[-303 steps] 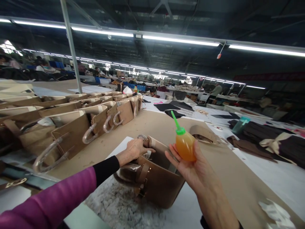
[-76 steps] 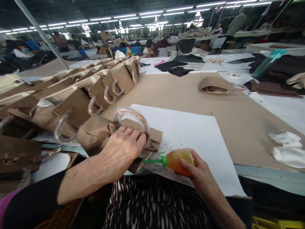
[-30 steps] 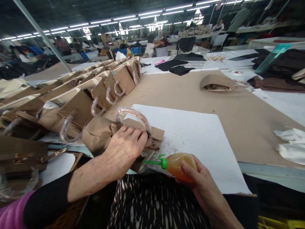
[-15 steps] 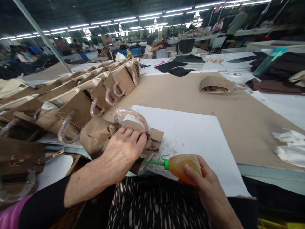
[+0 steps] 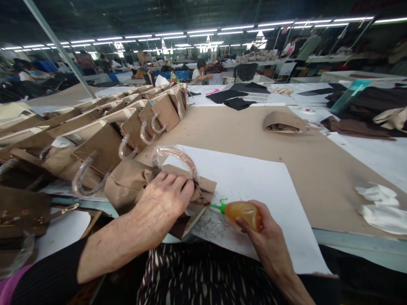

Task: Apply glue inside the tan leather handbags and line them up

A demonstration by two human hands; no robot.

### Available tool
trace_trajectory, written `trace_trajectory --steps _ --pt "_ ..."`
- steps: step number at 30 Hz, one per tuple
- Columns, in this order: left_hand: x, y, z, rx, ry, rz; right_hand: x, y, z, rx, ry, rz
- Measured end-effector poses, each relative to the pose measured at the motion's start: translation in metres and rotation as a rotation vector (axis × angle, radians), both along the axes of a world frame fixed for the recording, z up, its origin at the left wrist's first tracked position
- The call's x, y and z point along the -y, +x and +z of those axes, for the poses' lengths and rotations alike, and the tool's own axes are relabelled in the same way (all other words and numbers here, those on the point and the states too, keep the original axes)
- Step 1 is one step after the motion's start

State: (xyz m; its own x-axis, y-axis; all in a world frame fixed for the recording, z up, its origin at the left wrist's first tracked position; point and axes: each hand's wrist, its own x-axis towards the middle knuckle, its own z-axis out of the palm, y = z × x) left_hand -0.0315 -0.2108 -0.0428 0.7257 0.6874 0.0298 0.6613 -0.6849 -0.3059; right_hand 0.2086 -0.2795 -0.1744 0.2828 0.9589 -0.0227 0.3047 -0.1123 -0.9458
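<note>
A brown handbag lies on its side at the table's front edge, its plastic-wrapped handle arching up behind my fingers. My left hand is closed over the bag's top part, gripping its folded material; the fingertips are hidden. In my right hand is a squeeze glue bottle of amber liquid with a thin green nozzle. The nozzle points left, its tip at the bag's open edge; whether it touches I cannot tell. Under both lies a smudged white sheet.
Rows of brown handbags stand along the left. A rolled brown piece rests farther back on the table. White crumpled cloth lies at right, dark folded fabric behind it. Other people work in the background.
My right hand has raised the glue bottle a little, and its nozzle tip has shifted right and up along the bag's edge. My left hand keeps its hold.
</note>
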Motion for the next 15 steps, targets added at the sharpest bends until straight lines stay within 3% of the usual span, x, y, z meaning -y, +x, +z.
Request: trace_trajectory --steps 8,12,15 --pt "-0.022 -0.004 0.016 0.08 -0.034 0.116 -0.01 -0.008 0.009 0.214 0.396 0.008" --pt "-0.028 -0.01 0.023 0.163 -0.077 0.183 -0.02 0.009 0.02 0.372 0.512 -0.167" --pt "-0.031 -0.024 0.025 0.246 -0.123 0.256 -0.017 0.044 0.043 0.444 0.531 -0.403"
